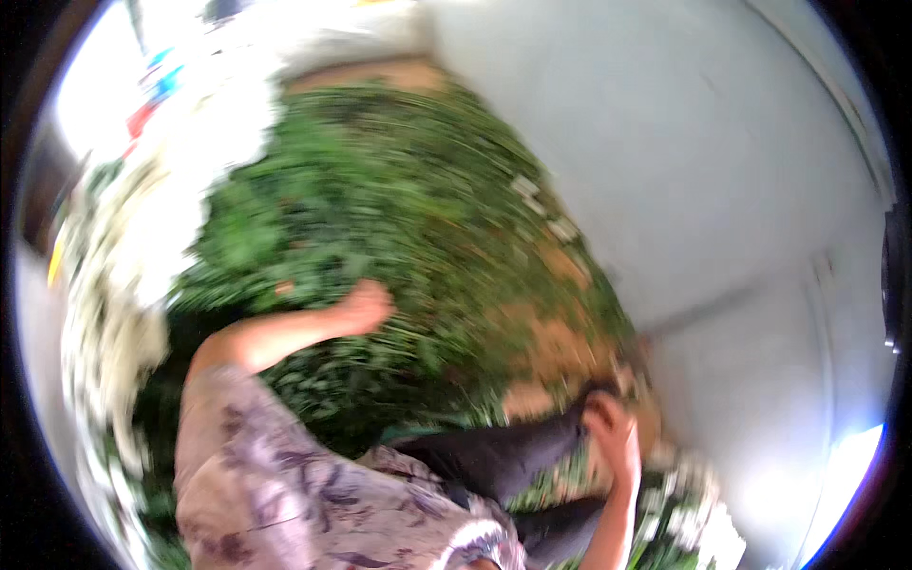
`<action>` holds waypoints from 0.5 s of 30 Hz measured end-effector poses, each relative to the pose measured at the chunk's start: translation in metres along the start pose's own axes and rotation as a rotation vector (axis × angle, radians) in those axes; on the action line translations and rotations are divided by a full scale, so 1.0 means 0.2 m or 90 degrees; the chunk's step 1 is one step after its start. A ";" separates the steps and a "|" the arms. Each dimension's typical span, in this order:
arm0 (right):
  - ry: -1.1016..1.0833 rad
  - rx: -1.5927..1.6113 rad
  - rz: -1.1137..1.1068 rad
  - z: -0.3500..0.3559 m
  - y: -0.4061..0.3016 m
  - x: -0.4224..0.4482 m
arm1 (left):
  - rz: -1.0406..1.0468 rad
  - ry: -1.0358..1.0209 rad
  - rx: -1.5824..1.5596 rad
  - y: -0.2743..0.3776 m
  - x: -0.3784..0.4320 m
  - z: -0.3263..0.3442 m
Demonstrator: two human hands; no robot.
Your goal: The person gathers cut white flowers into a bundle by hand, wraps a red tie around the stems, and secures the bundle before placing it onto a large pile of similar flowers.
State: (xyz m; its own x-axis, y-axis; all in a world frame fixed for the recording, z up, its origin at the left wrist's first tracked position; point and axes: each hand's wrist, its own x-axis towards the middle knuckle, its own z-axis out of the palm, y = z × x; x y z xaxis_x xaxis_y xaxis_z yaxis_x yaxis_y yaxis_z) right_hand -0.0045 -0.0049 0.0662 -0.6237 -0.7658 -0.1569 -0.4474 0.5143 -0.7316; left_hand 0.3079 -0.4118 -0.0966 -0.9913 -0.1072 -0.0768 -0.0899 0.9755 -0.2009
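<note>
A heap of leafy green stalks (342, 235) covers the ground in front of me. My left hand (365, 308) is over the near part of the heap with its fingers curled in. Blur hides whether any stalk is in it. Off to the right, my right hand (611, 427) is bent beside the lower end of my dark trouser leg (499, 456). Its fingers are partly curled, and what they touch is unclear. My patterned shirt (320, 506) fills the bottom of the view.
A smooth pale grey surface (698, 171) borders the greenery on the right. Small white pieces (526, 187) lie along its foot, near patches of brown ground (563, 345). Glare washes out a pale, shaggy pile (142, 249) at left. A whitish bulky sack-like thing (363, 32) lies at the far end.
</note>
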 end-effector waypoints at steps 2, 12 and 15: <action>0.196 -0.118 -0.004 -0.24 0.17 -0.24 | -0.005 -0.012 -0.035 0.04 -0.01 -0.02; 0.645 0.348 0.620 0.22 0.70 -1.97 | -0.073 -0.133 -0.151 0.50 0.27 -0.44; 0.581 0.546 0.728 0.82 0.79 -2.24 | 0.050 -0.025 -0.179 0.63 0.49 -0.64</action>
State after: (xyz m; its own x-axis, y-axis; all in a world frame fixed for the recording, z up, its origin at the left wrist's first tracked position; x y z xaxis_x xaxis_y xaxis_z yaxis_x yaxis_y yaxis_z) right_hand 0.3093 0.3564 -0.0886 -0.6336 0.4347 -0.6400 0.7203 0.0294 -0.6931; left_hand 0.1879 -0.2745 -0.0045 -0.9922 -0.0307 -0.1206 -0.0411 0.9956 0.0846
